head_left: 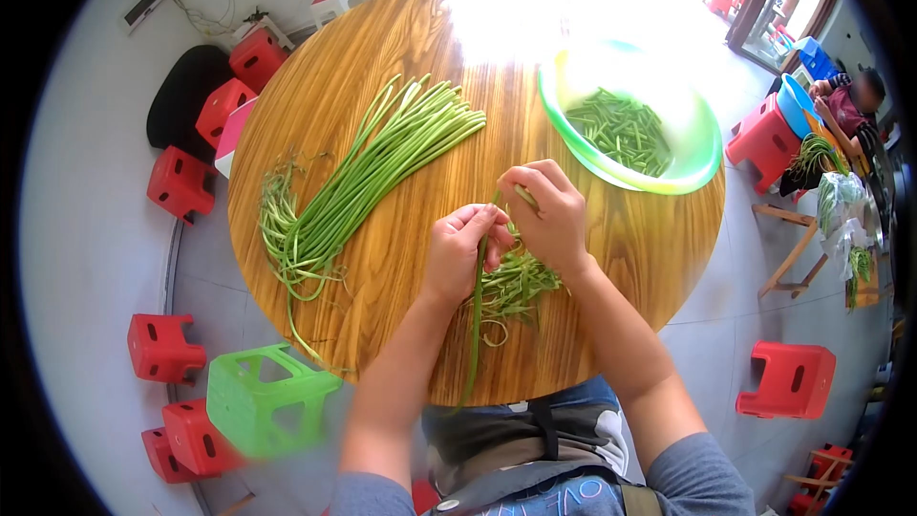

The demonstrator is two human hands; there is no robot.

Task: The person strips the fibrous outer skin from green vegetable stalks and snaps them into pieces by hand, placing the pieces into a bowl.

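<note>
- Left hand (463,244): fingers pinching a long stem (477,315). Right hand (552,215): fingers curled round a short piece (524,196) — close-set grips give you better control.
- Scraps (521,285) just below your hands — hold the stem clear.
- Worktop (659,253): stem bundle (382,177) left, basin (710,158) of short lengths (621,129) right.
</note>
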